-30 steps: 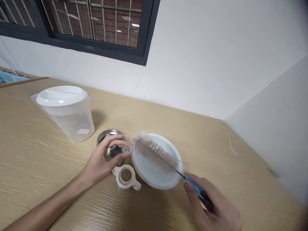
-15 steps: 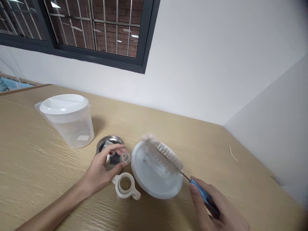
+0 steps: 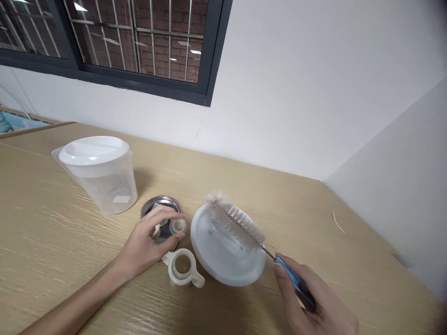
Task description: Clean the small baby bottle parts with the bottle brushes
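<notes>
My left hand [image 3: 148, 237] pinches a small clear bottle nipple [image 3: 178, 226] by its round rim between thumb and fingers. It is held above a round metal tray [image 3: 161, 201], where small whitish parts lie half hidden behind the fingers. Just below stands a baby bottle [image 3: 182, 265] with two side handles, its mouth uncovered. My right hand [image 3: 314, 293] is closed around the blue handle of a bottle brush [image 3: 240, 228]. The white bristles extend over a round white bowl [image 3: 228, 265], which appears to hold water.
A translucent pitcher [image 3: 101, 181] with a white lid stands at the left. A thin pale strip [image 3: 337, 221] lies on the wooden table [image 3: 216, 172] at the right. Behind the table are a white wall [image 3: 279, 93] and a barred window [image 3: 139, 42].
The nipple has shifted slightly left and turned in my left fingers, showing its ringed face more. My right hand and the brush have barely moved.
</notes>
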### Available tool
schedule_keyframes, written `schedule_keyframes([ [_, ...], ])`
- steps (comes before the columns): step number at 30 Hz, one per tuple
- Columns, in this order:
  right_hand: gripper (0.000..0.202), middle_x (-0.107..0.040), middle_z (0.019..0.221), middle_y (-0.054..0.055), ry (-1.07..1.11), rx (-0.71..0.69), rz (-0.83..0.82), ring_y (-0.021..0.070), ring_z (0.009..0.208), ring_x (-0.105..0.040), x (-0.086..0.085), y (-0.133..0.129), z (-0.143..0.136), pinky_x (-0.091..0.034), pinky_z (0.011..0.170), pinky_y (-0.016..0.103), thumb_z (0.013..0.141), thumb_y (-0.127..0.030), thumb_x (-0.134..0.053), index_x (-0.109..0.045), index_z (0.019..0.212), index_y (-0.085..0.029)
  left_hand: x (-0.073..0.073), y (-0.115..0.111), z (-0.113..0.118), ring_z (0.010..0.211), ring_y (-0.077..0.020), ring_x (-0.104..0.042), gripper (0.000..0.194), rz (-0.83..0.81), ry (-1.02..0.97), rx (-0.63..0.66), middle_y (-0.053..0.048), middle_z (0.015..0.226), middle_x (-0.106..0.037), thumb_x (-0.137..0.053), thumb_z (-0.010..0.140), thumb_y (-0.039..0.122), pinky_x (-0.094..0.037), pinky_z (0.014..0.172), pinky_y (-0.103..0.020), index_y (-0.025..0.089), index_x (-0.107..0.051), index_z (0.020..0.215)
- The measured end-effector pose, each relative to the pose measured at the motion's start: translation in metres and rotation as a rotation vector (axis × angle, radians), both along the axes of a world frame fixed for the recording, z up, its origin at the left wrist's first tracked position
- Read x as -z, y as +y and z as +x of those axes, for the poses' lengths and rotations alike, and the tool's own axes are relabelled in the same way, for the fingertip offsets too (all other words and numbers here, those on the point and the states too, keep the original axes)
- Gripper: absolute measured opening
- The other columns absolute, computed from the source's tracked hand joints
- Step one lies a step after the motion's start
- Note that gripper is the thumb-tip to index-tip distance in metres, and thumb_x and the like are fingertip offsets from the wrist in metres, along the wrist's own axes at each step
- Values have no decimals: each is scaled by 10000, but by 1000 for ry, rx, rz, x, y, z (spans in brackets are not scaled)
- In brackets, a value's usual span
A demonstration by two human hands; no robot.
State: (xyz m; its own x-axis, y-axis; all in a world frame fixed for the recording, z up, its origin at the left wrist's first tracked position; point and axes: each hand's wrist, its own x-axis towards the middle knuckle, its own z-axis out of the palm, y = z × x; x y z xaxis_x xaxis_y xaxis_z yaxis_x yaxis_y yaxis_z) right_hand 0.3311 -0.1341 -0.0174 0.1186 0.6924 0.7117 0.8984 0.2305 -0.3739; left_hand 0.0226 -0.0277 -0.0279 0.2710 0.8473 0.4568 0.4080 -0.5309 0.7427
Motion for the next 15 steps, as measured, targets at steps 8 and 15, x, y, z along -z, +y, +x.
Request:
schedule_keyframes([
  [8, 170, -739, 795, 11, 57, -5, -9, 124, 587, -663, 5, -1, -2, -525, 579, 227, 963, -352, -619, -721, 965, -216, -3, 4, 1, 796, -186, -572, 333, -112, -161, 0, -33, 899, -570, -848, 750, 321, -507, 690, -311, 307, -789, 1078],
  [15, 177, -741, 782, 16, 71, 14, -18, 131, 602, -672, 3, -1, -3, -528, 558, 221, 956, -359, -623, -725, 939, -215, -9, 6, -3, 793, -186, -544, 382, -223, -199, 18, -33, 875, -556, -776, 830, 398, -484, 698, -326, 286, -742, 1194],
])
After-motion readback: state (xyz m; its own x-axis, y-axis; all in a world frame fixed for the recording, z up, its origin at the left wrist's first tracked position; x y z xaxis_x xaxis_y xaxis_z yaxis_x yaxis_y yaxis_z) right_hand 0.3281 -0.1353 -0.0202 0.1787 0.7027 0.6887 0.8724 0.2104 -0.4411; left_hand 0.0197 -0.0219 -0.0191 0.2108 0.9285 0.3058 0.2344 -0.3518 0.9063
